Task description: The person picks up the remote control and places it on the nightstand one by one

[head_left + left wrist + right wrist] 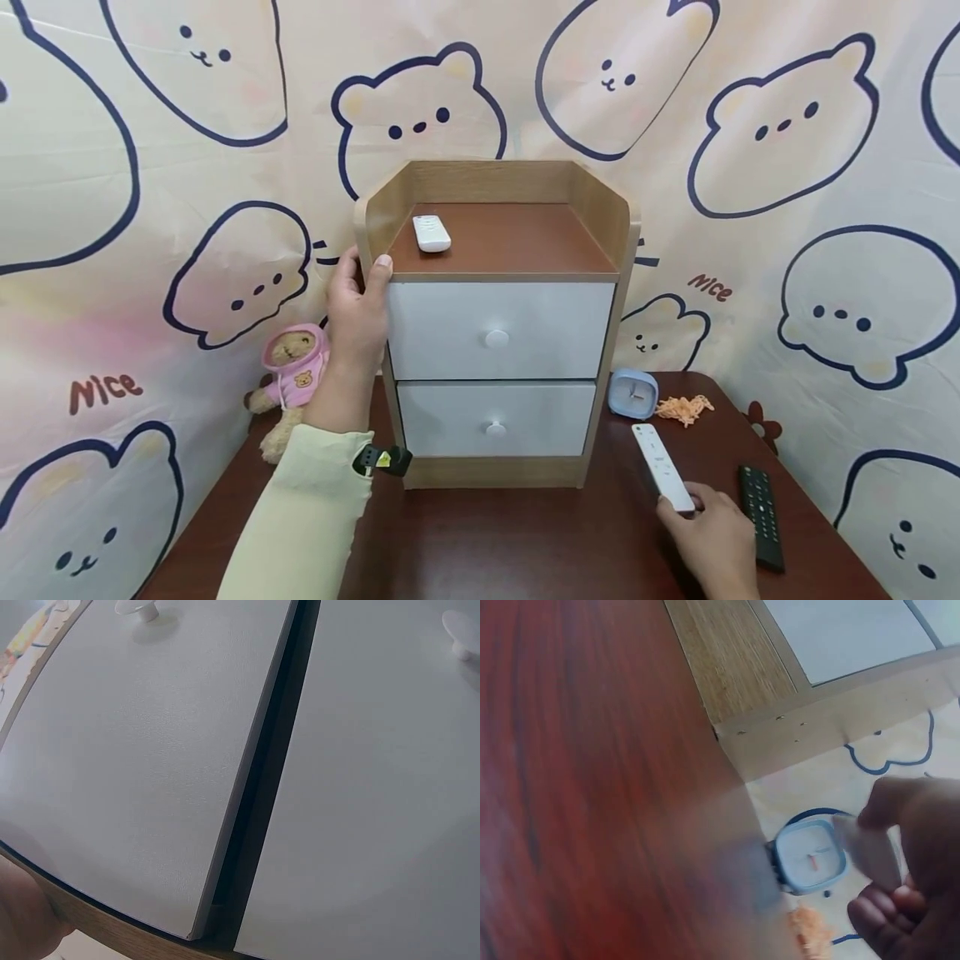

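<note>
A small wooden cabinet (pixel 495 472) with two white drawers (pixel 450 333) stands on the dark reddish table. My left hand (pixel 358 312) grips its left side panel near the top, thumb on the front edge and fingers around the outer side; in the left wrist view, part of that hand (pixel 30 915) shows beside the drawer fronts. At the right, my right hand (pixel 712 533) holds a long white remote control (pixel 662 462) by its near end, thumb on one side and fingers on the other. In the right wrist view the remote (pixel 874 855) is blurred.
A short white remote (pixel 431 233) lies on the cabinet's top. Right of the cabinet are a blue clock (pixel 633 394), an orange stringy bundle (pixel 684 409) and a black remote (pixel 761 517). A teddy bear (pixel 303 367) in pink sits at the left. Patterned cloth (pixel 570 100) surrounds the table.
</note>
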{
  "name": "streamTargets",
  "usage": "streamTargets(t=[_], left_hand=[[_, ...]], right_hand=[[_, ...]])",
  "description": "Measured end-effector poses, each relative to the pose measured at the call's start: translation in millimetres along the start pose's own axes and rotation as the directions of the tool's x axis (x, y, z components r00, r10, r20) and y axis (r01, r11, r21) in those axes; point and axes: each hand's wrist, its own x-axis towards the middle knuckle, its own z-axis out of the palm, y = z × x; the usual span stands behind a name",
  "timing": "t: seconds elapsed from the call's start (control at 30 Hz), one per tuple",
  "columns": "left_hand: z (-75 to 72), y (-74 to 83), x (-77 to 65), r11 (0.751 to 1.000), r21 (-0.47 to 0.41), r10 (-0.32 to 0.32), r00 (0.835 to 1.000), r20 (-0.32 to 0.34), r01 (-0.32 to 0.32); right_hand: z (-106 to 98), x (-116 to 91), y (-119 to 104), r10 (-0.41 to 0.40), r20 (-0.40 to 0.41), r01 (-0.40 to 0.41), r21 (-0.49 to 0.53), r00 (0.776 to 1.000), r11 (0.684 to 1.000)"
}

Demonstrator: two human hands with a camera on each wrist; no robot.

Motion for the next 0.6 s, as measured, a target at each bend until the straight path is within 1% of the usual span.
streamTargets(t=[0.07,0.13,0.2,0.23,0.33,0.43,0.47,0.53,0.6], left_hand=[[-0.7,-0.7,0.5,1.000,0.003,0.003,1.000,0.002,-0.003],[-0.2,-1.5,1.0,1.000,0.006,0.003,1.000,0.006,-0.003],[1.4,-2.2,1.2,1.000,0.008,0.005,1.000,0.016,-0.005],[1.9,-2.5,1.5,1.000,0.009,0.006,1.000,0.020,-0.006],[2.5,-2.6,1.9,1.000,0.010,0.008,1.000,0.024,-0.009],[1.8,-2.3,1.9,1.000,0.018,0.006,1.000,0.016,-0.006],[1.3,-2.2,1.9,1.000,0.019,0.005,1.000,0.013,-0.005],[0.1,-2.0,1.4,1.000,0.025,-0.002,1.000,0.006,0.002],[-1.2,-2.0,0.8,1.000,0.028,-0.009,1.000,0.003,0.009]], right_hand=[[-3,-4,-5,0.008,-0.071,-0.004,0.058,0.997,0.998],[-8,-9,-9,0.009,-0.136,0.010,0.135,0.991,0.991],[-14,-16,-13,0.004,-0.187,0.036,0.210,0.982,0.977],[-17,-19,-16,-0.010,-0.214,0.066,0.257,0.977,0.964],[-26,-29,-30,-0.064,-0.265,0.168,0.393,0.962,0.904],[-35,-37,-47,-0.145,-0.295,0.279,0.486,0.944,0.828],[-38,-39,-55,-0.168,-0.298,0.304,0.504,0.940,0.808],[-44,-41,-69,-0.230,-0.314,0.372,0.536,0.921,0.758],[-49,-40,-84,-0.291,-0.342,0.442,0.550,0.893,0.709]])
